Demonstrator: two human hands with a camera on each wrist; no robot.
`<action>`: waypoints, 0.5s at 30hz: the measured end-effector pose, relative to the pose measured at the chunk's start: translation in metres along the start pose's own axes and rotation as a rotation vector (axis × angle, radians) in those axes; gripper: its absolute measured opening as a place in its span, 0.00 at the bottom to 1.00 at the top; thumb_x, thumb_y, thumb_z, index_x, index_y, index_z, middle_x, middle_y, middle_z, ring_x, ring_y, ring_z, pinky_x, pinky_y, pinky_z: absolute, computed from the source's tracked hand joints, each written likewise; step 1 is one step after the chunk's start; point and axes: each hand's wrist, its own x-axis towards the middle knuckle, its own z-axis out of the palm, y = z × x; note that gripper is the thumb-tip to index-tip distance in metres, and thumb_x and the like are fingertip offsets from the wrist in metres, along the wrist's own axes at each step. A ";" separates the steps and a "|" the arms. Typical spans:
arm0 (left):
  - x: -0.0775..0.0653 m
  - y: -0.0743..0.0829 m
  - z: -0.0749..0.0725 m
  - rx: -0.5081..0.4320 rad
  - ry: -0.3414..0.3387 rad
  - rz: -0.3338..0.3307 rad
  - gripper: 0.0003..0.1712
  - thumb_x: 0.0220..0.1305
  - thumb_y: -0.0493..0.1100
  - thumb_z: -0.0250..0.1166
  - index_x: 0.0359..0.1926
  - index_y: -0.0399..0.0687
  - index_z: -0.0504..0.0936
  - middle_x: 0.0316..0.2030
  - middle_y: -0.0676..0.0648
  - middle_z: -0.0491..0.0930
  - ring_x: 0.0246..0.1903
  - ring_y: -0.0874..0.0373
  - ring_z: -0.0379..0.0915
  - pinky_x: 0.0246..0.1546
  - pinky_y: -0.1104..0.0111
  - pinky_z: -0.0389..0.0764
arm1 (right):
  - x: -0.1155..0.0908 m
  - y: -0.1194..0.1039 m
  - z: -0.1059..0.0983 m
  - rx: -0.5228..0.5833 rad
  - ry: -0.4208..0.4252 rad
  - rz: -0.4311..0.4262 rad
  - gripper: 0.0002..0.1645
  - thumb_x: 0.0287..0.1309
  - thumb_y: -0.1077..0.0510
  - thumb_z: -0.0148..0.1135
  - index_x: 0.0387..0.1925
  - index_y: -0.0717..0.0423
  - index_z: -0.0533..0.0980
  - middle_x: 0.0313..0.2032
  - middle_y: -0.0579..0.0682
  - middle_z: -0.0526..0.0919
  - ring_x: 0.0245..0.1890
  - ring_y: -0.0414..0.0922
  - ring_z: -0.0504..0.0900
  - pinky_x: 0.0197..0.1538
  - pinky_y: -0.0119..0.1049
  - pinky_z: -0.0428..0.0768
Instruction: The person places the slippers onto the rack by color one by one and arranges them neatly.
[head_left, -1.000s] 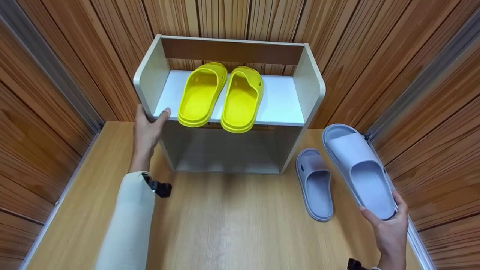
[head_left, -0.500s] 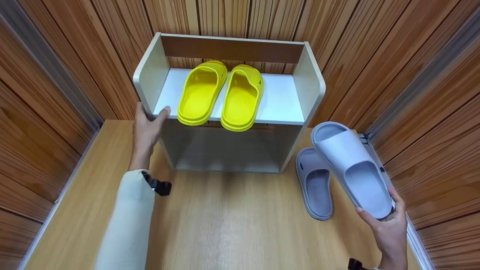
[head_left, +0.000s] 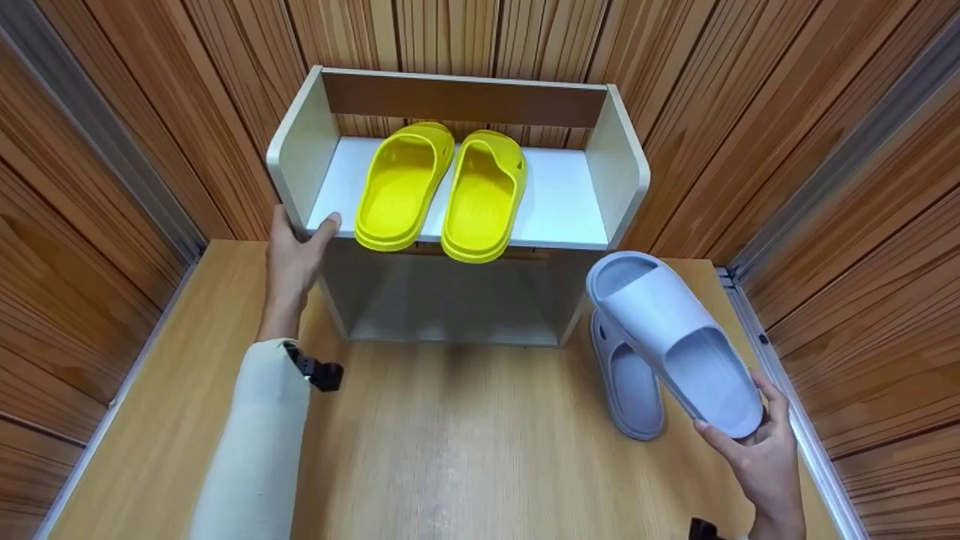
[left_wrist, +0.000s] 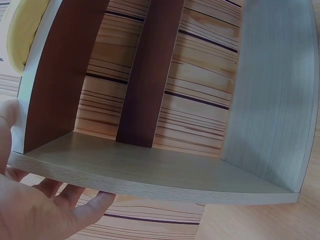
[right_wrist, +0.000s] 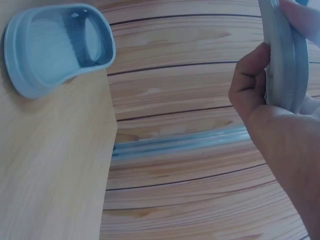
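Note:
My left hand (head_left: 291, 266) grips the left side of a small white shoe rack (head_left: 619, 161), thumb on the upper shelf's front edge. In the left wrist view its fingers (left_wrist: 90, 207) lie along the outside of the side panel. A light grey-blue slipper (head_left: 637, 296) is held up by its heel in my right hand (head_left: 769, 457), toe pointing away and left. Its matching slipper (head_left: 636, 394) rests on the floor, partly hidden beneath the held one. Two yellow slippers, a left (head_left: 397, 195) and a right (head_left: 480, 214), sit side by side on the upper shelf, heels overhanging its front edge.
The rack's lower compartment (head_left: 450, 304) opens toward me. Wood-plank walls (head_left: 847, 187) surround the wooden floor (head_left: 450, 450) on the left, back and right. A metal strip (head_left: 795, 420) runs along the right floor edge.
My right hand has carried the held slipper leftward, so it now overlaps the floor slipper and its toe is nearer the rack. The left hand has kept its place on the rack.

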 end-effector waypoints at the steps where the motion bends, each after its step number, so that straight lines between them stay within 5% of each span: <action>1: 0.000 0.000 0.000 0.000 -0.001 -0.005 0.45 0.69 0.54 0.65 0.77 0.49 0.52 0.75 0.43 0.57 0.74 0.48 0.54 0.73 0.53 0.57 | -0.001 0.000 0.002 -0.007 -0.006 0.000 0.61 0.40 0.87 0.67 0.75 0.56 0.57 0.60 0.56 0.63 0.56 0.47 0.69 0.47 0.24 0.80; 15: 0.002 0.001 0.000 0.001 0.004 -0.042 0.45 0.69 0.55 0.65 0.78 0.50 0.52 0.76 0.43 0.56 0.73 0.48 0.55 0.73 0.52 0.57 | -0.013 0.007 0.043 -0.039 -0.095 0.040 0.60 0.42 0.83 0.71 0.75 0.64 0.52 0.62 0.65 0.62 0.57 0.46 0.70 0.49 0.23 0.78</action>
